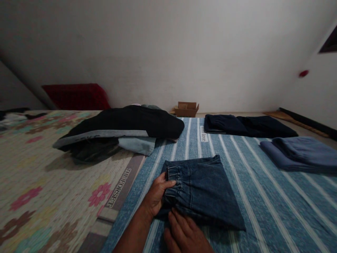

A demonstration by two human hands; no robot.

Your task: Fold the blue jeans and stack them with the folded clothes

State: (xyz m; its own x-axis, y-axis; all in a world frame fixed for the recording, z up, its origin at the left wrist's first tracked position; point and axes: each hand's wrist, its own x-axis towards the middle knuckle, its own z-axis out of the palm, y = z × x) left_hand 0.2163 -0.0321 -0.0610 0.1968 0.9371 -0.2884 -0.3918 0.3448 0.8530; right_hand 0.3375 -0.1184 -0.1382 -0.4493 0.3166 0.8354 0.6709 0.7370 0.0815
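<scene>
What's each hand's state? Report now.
Left hand: closed, holding the jeans.
Right hand: at the jeans' near edge; grip cannot be told.

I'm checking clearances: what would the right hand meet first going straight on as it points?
Probably the denim garment: its near edge lies just ahead of the right hand, though depth is unclear.

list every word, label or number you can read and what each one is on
"THE FORSET": brown border
"love": white patch on the striped sheet; the word before it is too blurred
Grey band on the clothes pile: lettering, unreadable
</scene>
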